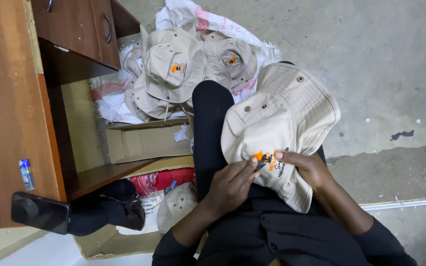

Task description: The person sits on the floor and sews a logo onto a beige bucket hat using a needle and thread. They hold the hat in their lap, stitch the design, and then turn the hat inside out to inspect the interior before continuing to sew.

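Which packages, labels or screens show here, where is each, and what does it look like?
Phone: desk edge, lower left; black slab, dark screen.
Cardboard box: floor under desk; open, brown.
White sack: floor beneath the hat pile; woven, red print.
Logo: on the beige hat in lap; orange and black, between both hands.

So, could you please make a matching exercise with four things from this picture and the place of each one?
Things:
1. beige hat
2. black phone
3. small lighter
4. pile of hats

Places:
A. on a white sack on the floor
B. at the near edge of the wooden desk
C. on the person's lap, under both hands
D. on the desk, just beyond the phone

Pairs: 1-C, 2-B, 3-D, 4-A
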